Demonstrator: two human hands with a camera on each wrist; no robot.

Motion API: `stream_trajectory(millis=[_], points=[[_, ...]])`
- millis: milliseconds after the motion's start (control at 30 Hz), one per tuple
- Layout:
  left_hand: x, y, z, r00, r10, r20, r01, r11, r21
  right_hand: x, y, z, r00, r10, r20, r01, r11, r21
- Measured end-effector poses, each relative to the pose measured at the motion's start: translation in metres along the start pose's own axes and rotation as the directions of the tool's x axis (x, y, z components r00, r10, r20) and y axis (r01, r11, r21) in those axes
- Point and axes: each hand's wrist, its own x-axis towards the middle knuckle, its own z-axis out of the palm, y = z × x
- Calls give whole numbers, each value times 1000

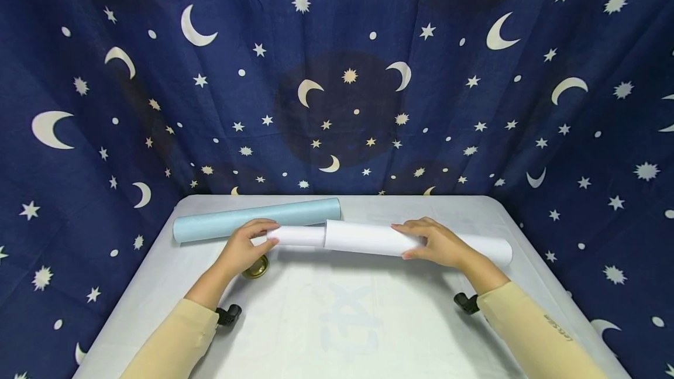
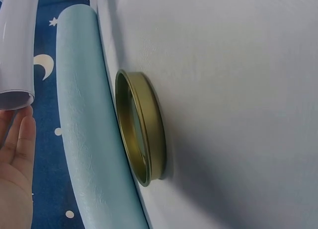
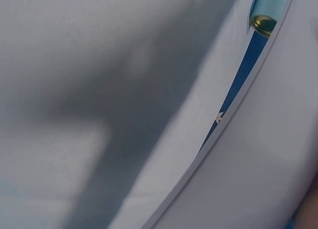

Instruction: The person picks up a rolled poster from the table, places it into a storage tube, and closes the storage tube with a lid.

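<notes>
My left hand (image 1: pixel 242 252) pinches the outer end of a narrow roll of white paper (image 1: pixel 300 236), thumb on the near side and fingers on the far side. In the left wrist view its fingertips meet the rim of that open, hollow end. The narrow roll's other end sits inside a wider white paper roll (image 1: pixel 363 238). Around the middle of this wider roll, my right hand (image 1: pixel 439 243) grips with thumb and fingers. In the right wrist view the wide roll (image 3: pixel 248 139) fills the right side and hides most of the hand.
Behind the left hand lies a light blue tube (image 1: pixel 226 224), with a gold metal end (image 3: pixel 263 24) in the right wrist view. A round gold lid (image 2: pixel 158 134) stands on the white table (image 1: pixel 337 309) near the left wrist. A starry blue curtain (image 1: pixel 337 34) surrounds the table.
</notes>
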Motion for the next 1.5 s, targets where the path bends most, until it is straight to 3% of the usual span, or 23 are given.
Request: stream_trajectory(millis=[300,567,900,1133,1500], points=[[1,6,4,1000,8,24,-8,1000,6,1,-2,1,1000,-20,-16,20,1000,-3],[1,11,8,997,65,31,-64,998,-10,2,-4,2,1000,-21,-18,21,1000,8],[4,13,15,996,84,32,-84,996,-6,4,-7,4,999,-32,-1,32,999,12],[7,17,19,996,80,41,-78,996,-48,5,-6,6,999,-39,-4,39,999,15],[9,21,23,995,85,47,-84,996,-36,6,-5,9,999,-50,-21,50,999,5]])
